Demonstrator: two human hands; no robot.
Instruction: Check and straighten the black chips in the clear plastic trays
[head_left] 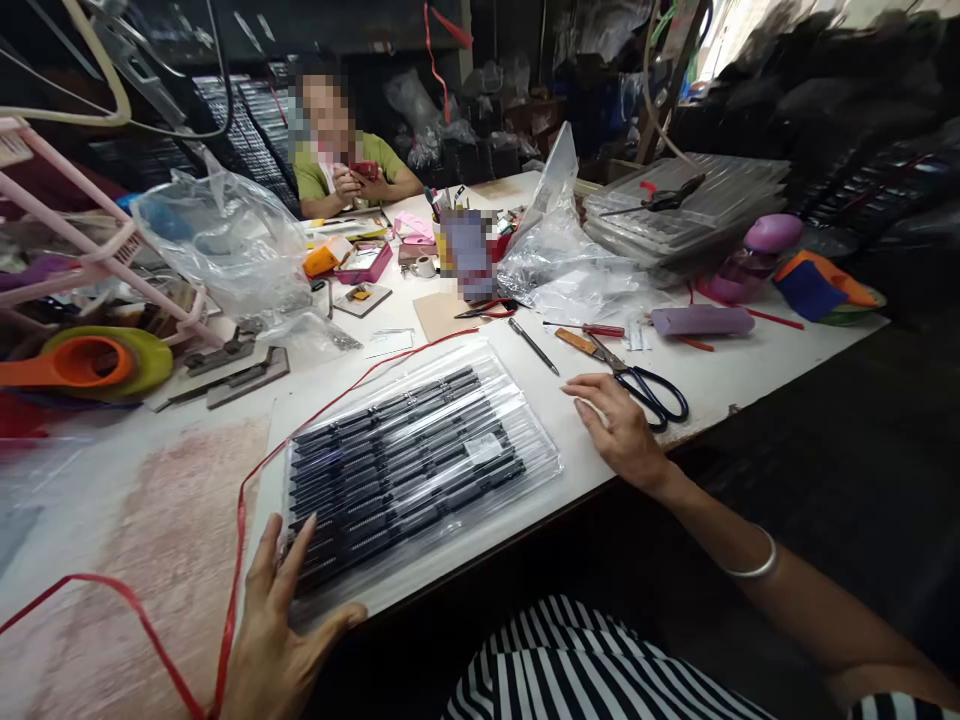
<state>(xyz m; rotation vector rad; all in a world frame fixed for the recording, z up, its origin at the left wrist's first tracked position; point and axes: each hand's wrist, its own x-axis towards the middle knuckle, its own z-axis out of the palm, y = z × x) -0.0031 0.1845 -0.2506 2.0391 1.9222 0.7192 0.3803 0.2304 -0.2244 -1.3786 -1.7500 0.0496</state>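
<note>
A clear plastic tray [536, 440] lies flat on the table, holding several rows of dark, ribbed strip-like parts [420, 470]. A small pale label [484, 447] shows on its right half. At the tray's near left corner is my left hand [281, 620], its fingers spread against the side and the thumb along the front edge. My right hand [619, 430] is apart from the tray, over the table's front edge, with loosely bent fingers and nothing in them. Just beyond it are black-handled scissors [652, 395] and a dark pen [534, 347].
Red ribbon [241, 500] runs behind and left of the tray. A screwdriver [600, 329], purple case [703, 321] and clear plastic bags [585, 275] lie beyond. Stacked clear trays [690, 215] stand back right, a pink rack [90, 230] left. Across the table sits a person [382, 165] holding a phone.
</note>
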